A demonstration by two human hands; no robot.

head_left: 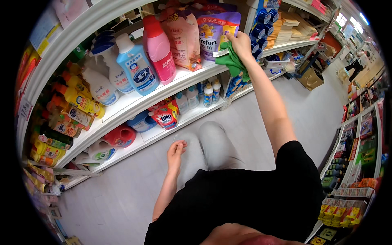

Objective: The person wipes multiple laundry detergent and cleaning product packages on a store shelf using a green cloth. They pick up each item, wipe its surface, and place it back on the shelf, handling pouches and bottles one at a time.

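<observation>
My right hand [241, 45] reaches out to the upper shelf with its fingers closed on a green cloth [232, 62]. A white tag sticks out from the cloth, which hangs by the shelf edge. Right beside the fingers stands a purple pouch [210, 47], and I cannot tell whether they touch it. My left hand [175, 152] is low in front of my grey-trousered thigh, its fingers curled together. Whatever it may hold is hidden. Left of the purple pouch stand a pink pouch [184, 41], a pink bottle with a red cap [161, 57] and a blue bottle [138, 70].
White spray bottles [98, 83] and yellow bottles [81, 100] line the shelf leftward. Below, the lower shelf holds a red pouch [165, 116] and a red jug [119, 136]. Blue packs [261, 28] hang right of my hand. Another shelf [351, 163] runs along the right.
</observation>
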